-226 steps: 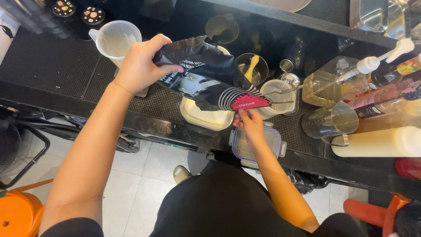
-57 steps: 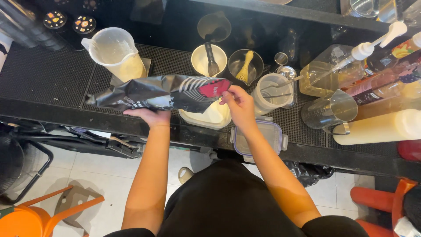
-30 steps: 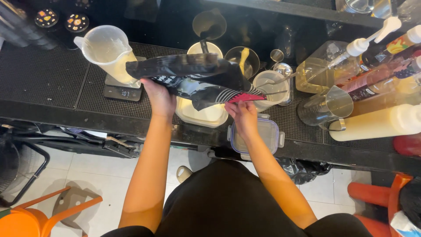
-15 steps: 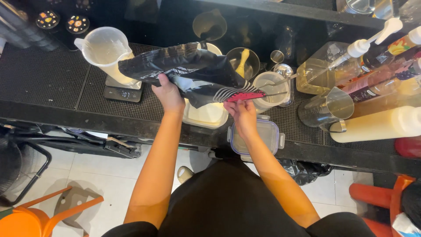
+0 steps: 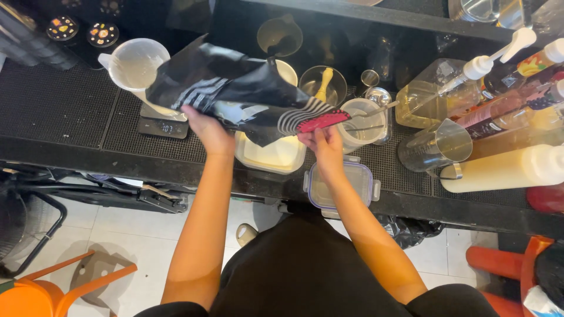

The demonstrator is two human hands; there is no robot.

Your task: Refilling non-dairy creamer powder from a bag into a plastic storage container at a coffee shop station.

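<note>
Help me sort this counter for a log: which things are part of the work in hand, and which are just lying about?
In hand:
black bag, held by the left hand and the right hand
white tub under the bag

Lying about:
jug on the scale
lidded box
clear pitcher
pump bottle
squeeze bottle
</note>
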